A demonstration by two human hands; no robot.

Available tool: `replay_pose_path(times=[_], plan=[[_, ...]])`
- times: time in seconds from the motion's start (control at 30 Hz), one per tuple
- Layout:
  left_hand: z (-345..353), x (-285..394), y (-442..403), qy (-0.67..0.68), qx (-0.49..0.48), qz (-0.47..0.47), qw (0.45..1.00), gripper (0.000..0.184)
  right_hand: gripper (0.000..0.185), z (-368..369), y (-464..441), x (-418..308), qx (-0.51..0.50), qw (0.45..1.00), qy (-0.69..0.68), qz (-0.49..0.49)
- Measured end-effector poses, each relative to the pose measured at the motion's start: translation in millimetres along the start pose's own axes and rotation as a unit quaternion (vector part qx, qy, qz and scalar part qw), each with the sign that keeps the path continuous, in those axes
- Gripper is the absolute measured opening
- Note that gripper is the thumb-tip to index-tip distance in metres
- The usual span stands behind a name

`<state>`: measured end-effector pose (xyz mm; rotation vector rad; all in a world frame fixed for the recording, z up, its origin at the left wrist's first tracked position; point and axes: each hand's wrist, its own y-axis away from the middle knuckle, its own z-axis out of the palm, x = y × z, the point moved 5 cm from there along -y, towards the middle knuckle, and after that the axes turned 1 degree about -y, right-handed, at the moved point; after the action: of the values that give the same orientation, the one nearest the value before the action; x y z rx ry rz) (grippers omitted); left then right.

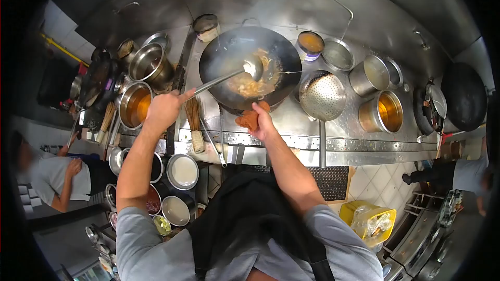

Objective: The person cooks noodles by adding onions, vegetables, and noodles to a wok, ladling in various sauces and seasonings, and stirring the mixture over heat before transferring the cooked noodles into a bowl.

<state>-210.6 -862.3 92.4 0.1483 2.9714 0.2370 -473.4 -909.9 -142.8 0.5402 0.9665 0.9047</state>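
A large dark wok (213,67) sits on the steel range, with steam rising over the noodle-like food (265,80) inside it. My left hand (165,109) is closed round the handle of a long metal ladle (219,79), whose bowl is over the food and holds something pale. At the wok's near rim, my right hand (263,122) grips an orange-brown cloth (249,119) against the edge. Part of the rim is hidden behind the cloth and hand. A bamboo brush (194,119) lies just right of my left hand.
Right of the wok are a perforated strainer (323,96) and pots, one with amber liquid (388,112). More pots (136,105) stand at left. Containers (183,171) are below left, a yellow bin (367,221) below right. Two other people (65,177) stand at the far sides.
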Motion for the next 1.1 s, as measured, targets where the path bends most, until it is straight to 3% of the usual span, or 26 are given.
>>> replay_pose_path(times=[0.13, 0.2, 0.27, 0.3, 0.33, 0.37, 0.43, 0.53, 0.6, 0.63, 0.67, 0.73, 0.8, 0.97, 1.07, 1.1], plan=[[-5, -4, 65, 0.122, 0.072, -0.062, 0.988, 0.065, 0.031, -7, -48, 10, -0.039, 0.998, -0.058, -0.003], [25, -1, 97, 0.266, 0.152, -0.069, 0.949, 0.071, 0.026, -8, -59, 11, -0.045, 0.991, -0.11, -0.053], [50, 27, 123, 0.422, 0.211, -0.086, 0.877, 0.065, 0.024, -5, -49, 10, -0.034, 0.986, -0.139, -0.089], [67, 40, 134, 0.487, 0.193, -0.118, 0.843, 0.062, 0.025, 1, -24, 3, -0.021, 0.985, -0.141, -0.1], [87, 51, 142, 0.588, 0.031, -0.231, 0.775, 0.06, 0.025, 1, -7, 1, -0.008, 0.983, -0.143, -0.111], [94, 61, 144, 0.614, 0.044, -0.224, 0.756, 0.059, 0.029, -7, -2, 2, -0.043, 0.978, -0.165, -0.118], [106, 69, 149, 0.624, 0.076, -0.2, 0.751, 0.059, 0.03, -23, 32, 14, -0.041, 0.983, -0.141, -0.111], [113, 66, 150, 0.554, 0.129, -0.152, 0.809, 0.06, 0.035, -31, 104, 25, -0.014, 0.988, -0.087, -0.127], [105, 57, 145, 0.489, 0.094, -0.183, 0.847, 0.062, 0.037, -45, 117, 29, 0.006, 0.989, -0.087, -0.122], [92, 53, 139, 0.449, 0.028, -0.223, 0.865, 0.064, 0.036, -50, 126, 27, 0.001, 0.989, -0.096, -0.111], [90, 49, 131, 0.405, 0.1, -0.164, 0.894, 0.066, 0.036, -57, 132, 25, -0.005, 0.989, -0.105, -0.101], [90, 49, 117, 0.373, 0.043, -0.172, 0.911, 0.068, 0.035, -71, 140, 22, -0.007, 0.991, -0.089, -0.105], [77, 63, 103, 0.337, 0.049, -0.173, 0.924, 0.07, 0.035, -81, 154, 12, -0.009, 0.993, -0.061, -0.097], [80, 142, 89, 0.258, 0.031, -0.233, 0.937, 0.073, 0.032, -126, 159, -23, -0.034, 0.996, -0.021, -0.081], [93, 230, 110, 0.281, -0.028, -0.338, 0.898, 0.069, 0.032, -153, 150, -56, -0.049, 0.992, 0.053, -0.099], [107, 266, 123, 0.298, -0.005, -0.327, 0.897, 0.069, 0.031, -157, 153, -69, -0.07, 0.992, 0.063, -0.089]])
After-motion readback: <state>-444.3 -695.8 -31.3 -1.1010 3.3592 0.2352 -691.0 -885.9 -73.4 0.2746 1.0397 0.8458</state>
